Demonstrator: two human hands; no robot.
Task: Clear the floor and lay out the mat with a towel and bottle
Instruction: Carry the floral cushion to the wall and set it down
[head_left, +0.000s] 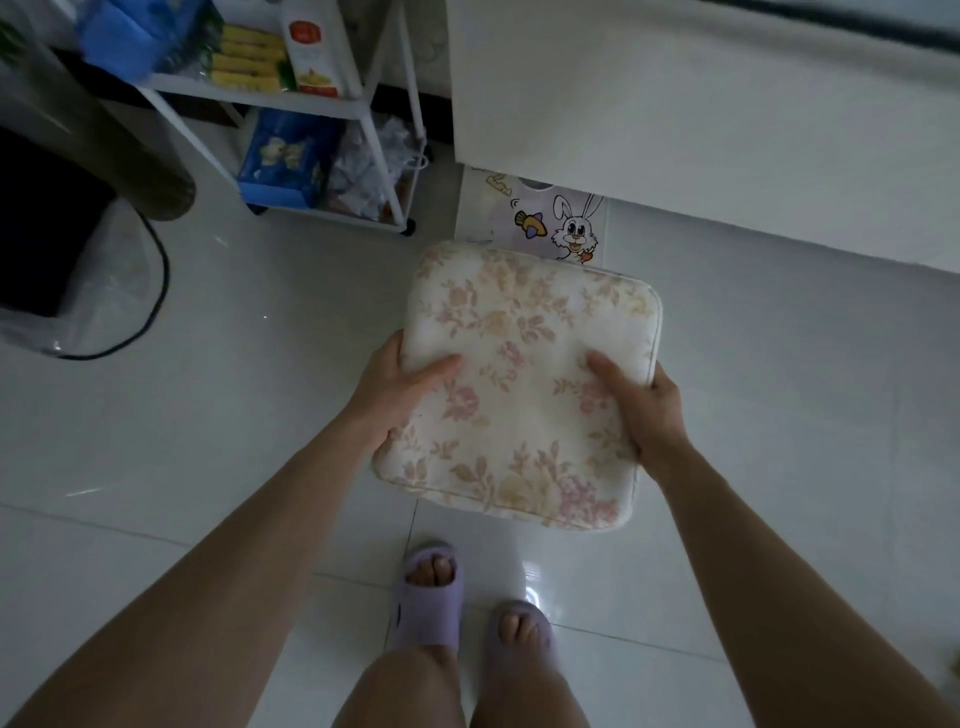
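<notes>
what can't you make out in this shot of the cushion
Head view only.
- Fingers of the left hand and right hand: hidden under the floral cushion; only thumbs show.
- Rabbit-print sheet: partly covered by the cushion and the white cover above.
- Carton on the cart: print too blurred to read.
- Black object at left: cut off by the edge.

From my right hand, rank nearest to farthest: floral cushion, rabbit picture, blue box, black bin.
1. Floral cushion, gripped by the right hand.
2. Rabbit picture, just beyond the cushion.
3. Blue box, ahead-left on the cart shelf.
4. Black bin, far left.
</notes>
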